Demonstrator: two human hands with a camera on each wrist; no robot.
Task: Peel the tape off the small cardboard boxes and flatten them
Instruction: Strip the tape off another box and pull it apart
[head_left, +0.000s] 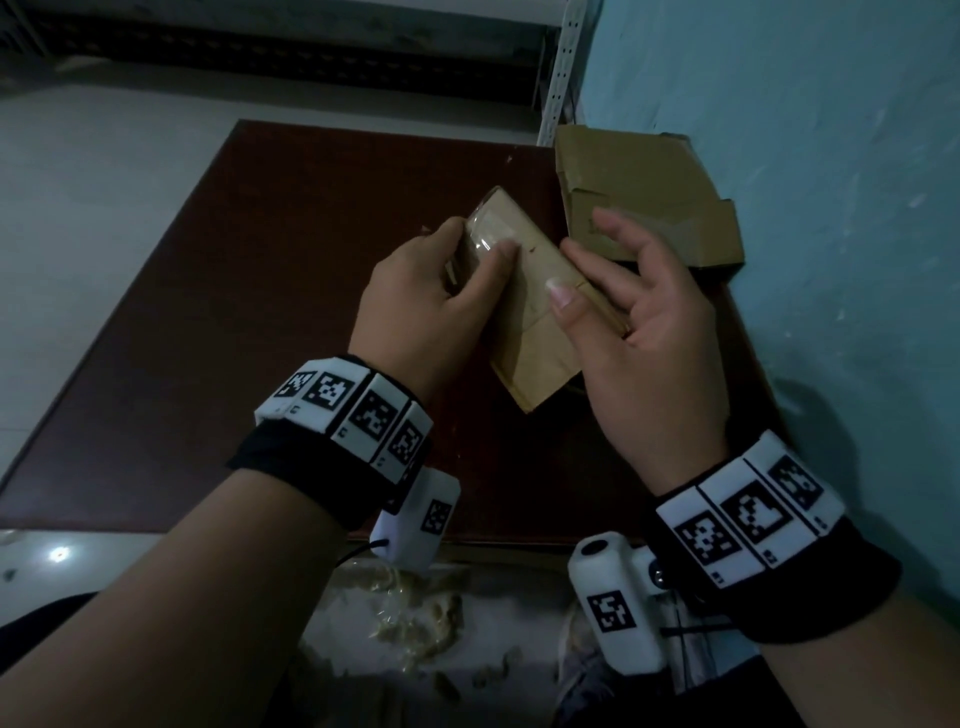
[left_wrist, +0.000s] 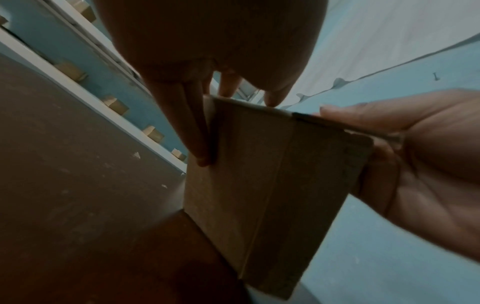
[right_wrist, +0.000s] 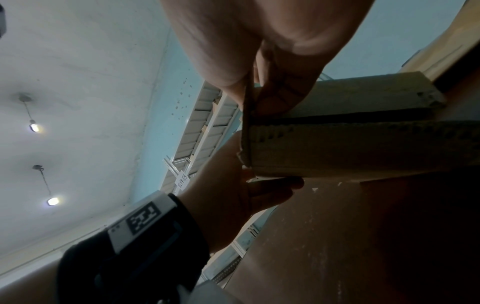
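Note:
A small cardboard box is held tilted above the dark brown table, between both hands. Shiny clear tape wraps its far end. My left hand grips that far left end, thumb pressed on the taped top face and fingers curled under. My right hand holds the right side, thumb on the top face and fingers behind the edge. The left wrist view shows the box's underside with left fingers along its edge. In the right wrist view the right fingers pinch a corner of the box.
A flattened cardboard box lies at the table's back right corner against the blue wall. Crumpled tape scraps lie on the floor below the table's near edge. A white metal shelf upright stands behind.

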